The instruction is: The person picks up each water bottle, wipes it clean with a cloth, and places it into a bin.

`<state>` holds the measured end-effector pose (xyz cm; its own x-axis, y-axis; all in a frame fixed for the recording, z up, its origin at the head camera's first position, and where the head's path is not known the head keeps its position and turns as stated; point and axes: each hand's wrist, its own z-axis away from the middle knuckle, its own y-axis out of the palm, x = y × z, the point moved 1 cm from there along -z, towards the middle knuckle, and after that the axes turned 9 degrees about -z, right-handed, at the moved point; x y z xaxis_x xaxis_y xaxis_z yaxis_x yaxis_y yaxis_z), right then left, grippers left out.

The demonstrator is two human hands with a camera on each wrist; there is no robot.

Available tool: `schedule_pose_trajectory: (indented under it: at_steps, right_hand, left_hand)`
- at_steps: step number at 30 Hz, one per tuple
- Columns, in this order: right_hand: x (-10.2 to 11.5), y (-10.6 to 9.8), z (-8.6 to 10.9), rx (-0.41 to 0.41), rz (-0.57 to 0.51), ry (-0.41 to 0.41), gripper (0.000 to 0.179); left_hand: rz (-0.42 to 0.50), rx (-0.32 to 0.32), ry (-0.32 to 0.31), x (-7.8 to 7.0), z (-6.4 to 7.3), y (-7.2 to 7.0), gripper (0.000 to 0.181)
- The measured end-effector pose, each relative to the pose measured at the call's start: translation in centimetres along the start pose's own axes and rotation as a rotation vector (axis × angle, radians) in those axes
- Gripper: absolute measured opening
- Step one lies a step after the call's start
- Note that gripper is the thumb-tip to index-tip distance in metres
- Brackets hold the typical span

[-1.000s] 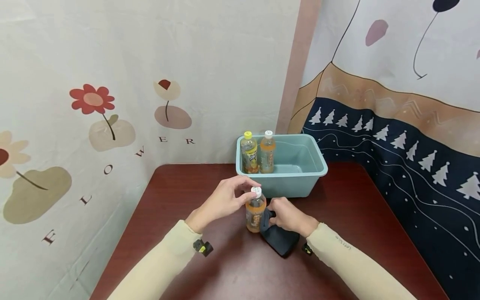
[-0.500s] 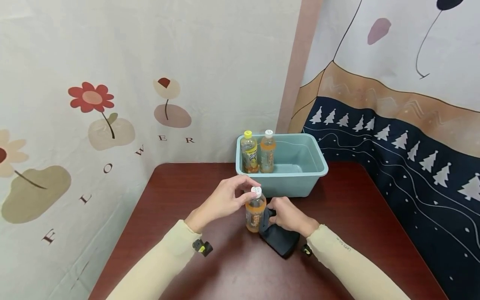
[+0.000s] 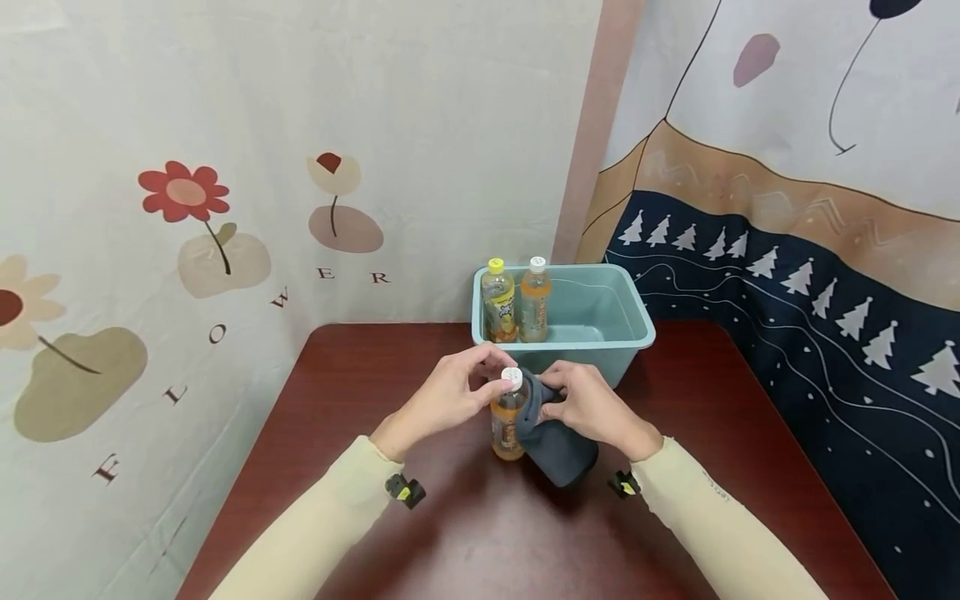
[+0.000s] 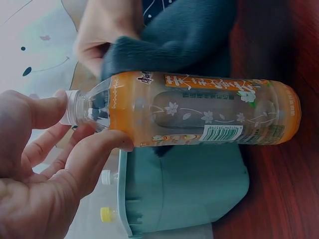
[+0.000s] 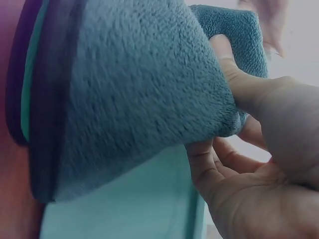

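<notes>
A bottle of orange drink [image 3: 506, 429] with a white cap stands upright on the table in front of the tub. My left hand [image 3: 455, 390] grips it at the cap and neck, thumb and fingers around the top, as the left wrist view shows. Bunched in my right hand [image 3: 592, 408] is a dark grey-blue cloth [image 5: 144, 74], pinched between thumb and fingers. The cloth lies against the bottle's right side, and its loose end hangs down toward the table. In the left wrist view the bottle's label [image 4: 199, 109] faces the camera.
Behind the hands a light blue tub [image 3: 637, 340] stands on the dark red table [image 3: 360, 367]. Inside it, at the left, are a yellow-capped bottle [image 3: 499, 308] and a white-capped bottle [image 3: 535, 308]. Printed cloth hangs behind and to the right.
My right hand has moved up along the bottle with the cloth, from its side toward the neck. The left hand stays at the cap.
</notes>
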<state>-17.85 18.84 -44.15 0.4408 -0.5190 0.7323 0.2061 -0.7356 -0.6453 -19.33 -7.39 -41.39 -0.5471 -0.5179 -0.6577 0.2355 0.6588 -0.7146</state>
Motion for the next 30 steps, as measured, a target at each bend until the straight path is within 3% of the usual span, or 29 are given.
schedule_pose_trajectory:
  at_steps: [12, 23, 30]
  right_hand:
    - [2.1, -0.3, -0.1, -0.028, -0.051, -0.052, 0.05]
    - [1.4, 1.0, 0.4, -0.008, -0.058, -0.085, 0.068]
    - [1.0, 1.0, 0.4, -0.013, 0.031, -0.082, 0.077]
  left_hand:
    - [0.023, 0.005, -0.031, 0.1, 0.2, 0.1, 0.02]
    - [0.016, -0.008, -0.02, 0.2, 0.1, 0.3, 0.021]
    - [0.035, -0.009, -0.03, 0.4, 0.1, 0.4, 0.021]
